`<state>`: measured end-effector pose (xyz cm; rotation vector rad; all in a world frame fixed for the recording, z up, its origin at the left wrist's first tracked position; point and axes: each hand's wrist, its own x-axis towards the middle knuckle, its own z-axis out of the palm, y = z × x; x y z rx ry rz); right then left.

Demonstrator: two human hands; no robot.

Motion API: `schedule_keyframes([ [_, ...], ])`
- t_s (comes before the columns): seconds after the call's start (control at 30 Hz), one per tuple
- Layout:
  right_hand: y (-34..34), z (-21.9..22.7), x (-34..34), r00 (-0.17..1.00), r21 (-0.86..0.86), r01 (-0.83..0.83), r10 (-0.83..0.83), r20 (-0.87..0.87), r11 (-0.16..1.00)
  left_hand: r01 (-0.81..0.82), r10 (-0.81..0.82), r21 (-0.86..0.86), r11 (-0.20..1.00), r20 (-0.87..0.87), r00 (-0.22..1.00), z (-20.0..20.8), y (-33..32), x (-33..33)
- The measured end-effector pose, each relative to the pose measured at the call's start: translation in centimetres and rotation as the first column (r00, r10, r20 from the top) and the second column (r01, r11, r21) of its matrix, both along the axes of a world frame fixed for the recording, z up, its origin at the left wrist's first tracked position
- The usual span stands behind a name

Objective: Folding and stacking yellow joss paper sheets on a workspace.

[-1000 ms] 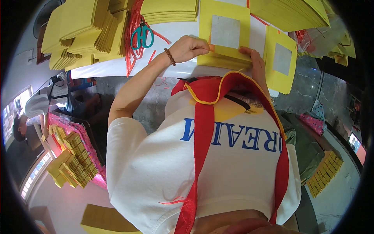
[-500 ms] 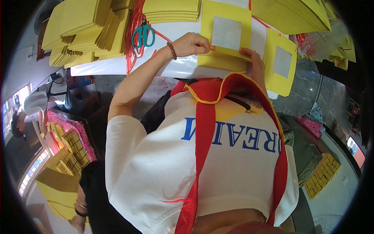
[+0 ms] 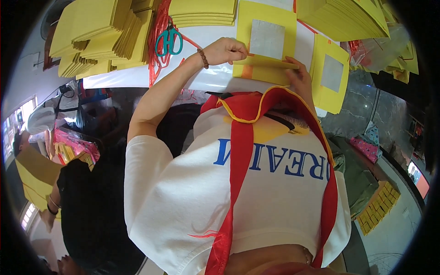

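A yellow sheet of joss paper (image 3: 244,27) with a silver-grey square (image 3: 267,39) lies on the white-covered table in front of me. Its near edge is lifted in a fold (image 3: 263,62), and more yellow paper (image 3: 268,75) with an orange mark shows beneath. At the sheet's left edge my left hand (image 3: 225,51) is closed, its fingertips pinching the paper by the fold. My right hand (image 3: 301,77) grips the fold's right end between curled fingers and thumb. Another silver-squared yellow sheet (image 3: 327,87) lies to the right.
Teal-handled scissors (image 3: 169,42) and red strings (image 3: 158,68) lie left of my forearm. Tall yellow paper stacks (image 3: 89,27) stand at the left, others (image 3: 339,18) at the far right. Behind on the left, a dark-clothed person (image 3: 94,211) holds a large yellow sheet (image 3: 36,169).
The sheet's near edge has risen into a fold, uncovering the orange mark below. My hands have shifted only slightly. The dark-clothed person has moved left with the large yellow sheet.
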<state>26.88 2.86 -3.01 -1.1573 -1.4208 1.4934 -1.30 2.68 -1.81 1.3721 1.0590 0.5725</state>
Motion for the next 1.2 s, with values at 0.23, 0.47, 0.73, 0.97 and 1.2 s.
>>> schedule_keyframes([
  [0.23,0.4,-2.7,0.5,0.999,-0.091,0.053,-0.054,-0.004,0.994,0.146,0.059,0.566,0.811,-0.328,0.943,1.6,-1.3,-0.7],
  [0.47,0.3,-0.4,0.6,0.998,0.185,-0.013,0.001,0.066,0.983,0.341,0.427,0.778,0.527,-0.59,0.685,0.4,-2.4,0.9],
  [0.73,-0.5,3.8,1.7,0.818,0.549,-0.457,0.087,0.569,0.7,0.367,0.248,0.807,0.463,-0.515,0.821,2.2,-5.4,1.2],
  [0.97,-1.1,0.4,1.2,0.95,-0.019,-0.086,0.088,0.3,0.996,-0.173,0.385,0.545,0.82,-0.303,0.872,2.0,-4.5,2.8],
  [1.2,1.0,2.6,-1.9,0.924,0.053,0.114,-0.125,0.36,0.992,-0.437,0.469,0.171,0.883,-0.317,0.824,-1.9,-1.9,2.6],
])
